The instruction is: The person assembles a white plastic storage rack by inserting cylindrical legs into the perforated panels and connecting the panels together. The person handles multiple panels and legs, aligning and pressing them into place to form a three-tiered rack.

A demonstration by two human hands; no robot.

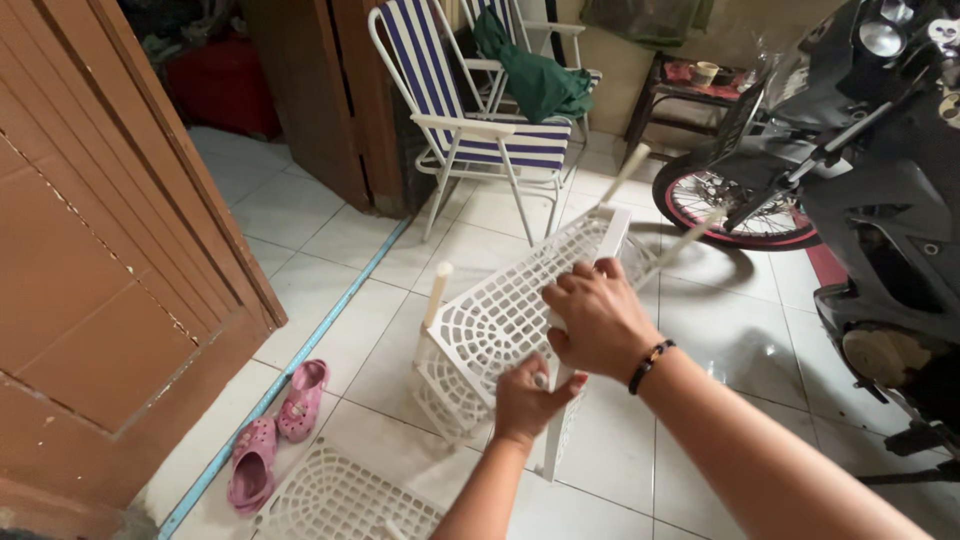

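Observation:
A white plastic rack shelf (500, 315) with a lattice surface and round cream legs stands tilted on the tiled floor in front of me. My right hand (598, 318), with a beaded bracelet on the wrist, grips the near edge of the shelf from above. My left hand (528, 398) is closed around a white leg just below it. Another lattice shelf (335, 495) lies flat on the floor at the bottom of the view.
A pair of pink clogs (275, 430) lies beside the brown wooden door (110, 280) on the left. A blue-striped folding chair (470, 110) with a green cloth stands behind. A black motorcycle (860, 180) fills the right side.

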